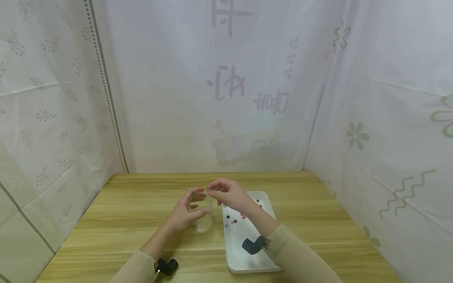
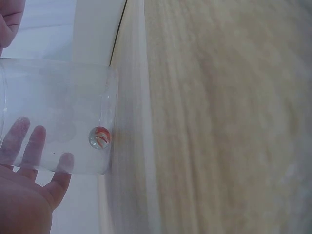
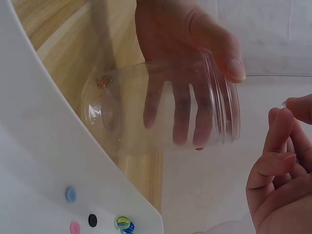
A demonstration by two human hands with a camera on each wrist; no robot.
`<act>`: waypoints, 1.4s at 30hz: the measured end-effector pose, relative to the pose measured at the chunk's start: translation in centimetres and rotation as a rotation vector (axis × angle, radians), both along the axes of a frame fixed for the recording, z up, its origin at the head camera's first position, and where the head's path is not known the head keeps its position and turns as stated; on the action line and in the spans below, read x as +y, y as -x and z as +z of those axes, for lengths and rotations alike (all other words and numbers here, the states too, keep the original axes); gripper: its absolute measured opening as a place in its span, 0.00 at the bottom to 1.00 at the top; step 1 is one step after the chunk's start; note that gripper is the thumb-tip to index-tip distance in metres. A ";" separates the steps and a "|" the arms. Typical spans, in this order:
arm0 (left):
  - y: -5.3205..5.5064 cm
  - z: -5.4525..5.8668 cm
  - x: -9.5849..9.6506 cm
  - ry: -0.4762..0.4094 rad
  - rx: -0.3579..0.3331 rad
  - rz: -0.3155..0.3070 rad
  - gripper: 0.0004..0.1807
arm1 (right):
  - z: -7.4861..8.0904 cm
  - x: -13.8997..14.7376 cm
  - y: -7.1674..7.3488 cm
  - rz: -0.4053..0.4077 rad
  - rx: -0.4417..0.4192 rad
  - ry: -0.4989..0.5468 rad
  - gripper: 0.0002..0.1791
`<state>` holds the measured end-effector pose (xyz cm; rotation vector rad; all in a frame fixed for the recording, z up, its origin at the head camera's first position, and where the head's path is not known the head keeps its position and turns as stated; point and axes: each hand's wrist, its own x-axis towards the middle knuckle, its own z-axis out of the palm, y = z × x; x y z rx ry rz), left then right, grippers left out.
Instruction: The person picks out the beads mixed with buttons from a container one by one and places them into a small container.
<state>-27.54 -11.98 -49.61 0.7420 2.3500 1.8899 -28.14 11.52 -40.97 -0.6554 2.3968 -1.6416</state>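
My left hand (image 1: 181, 215) grips a clear plastic jar (image 1: 203, 225), its fingers behind the wall and thumb near the rim. A glass marble with orange-red swirls (image 2: 99, 138) lies inside by the jar's bottom. Beside the jar's mouth, my right hand (image 1: 231, 195) pinches a small clear glass marble (image 3: 283, 105) between thumb and fingertip; the fingers cover most of it. Whether the jar's base touches the table cannot be told.
A white tray (image 1: 244, 245) lies on the wooden table (image 1: 141, 196), right of the jar and under my right forearm. It holds several small buttons, among them a blue one (image 3: 71, 194) and a black one (image 3: 92, 220), plus marbles (image 3: 123, 223).
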 end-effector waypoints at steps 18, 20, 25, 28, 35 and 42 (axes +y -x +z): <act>-0.1 0.2 0.2 -0.007 -0.004 0.024 0.36 | 0.2 -1.3 0.4 0.022 -0.002 -0.010 0.13; -0.1 0.2 0.2 -0.005 -0.006 0.023 0.36 | 0.2 -1.4 0.5 0.027 -0.001 -0.006 0.13; 0.0 0.1 0.2 0.008 -0.004 0.024 0.37 | -0.1 -1.6 0.9 0.038 0.005 0.004 0.13; 0.0 0.0 0.1 0.013 -0.003 0.025 0.38 | -0.3 -1.8 1.2 0.043 0.008 0.005 0.13; -0.1 0.1 0.2 0.005 -0.005 0.025 0.38 | -0.5 -2.1 1.4 0.037 0.027 -0.005 0.12; 0.0 0.1 0.2 -0.002 0.005 0.022 0.37 | -1.1 -1.8 1.7 0.037 0.035 -0.035 0.21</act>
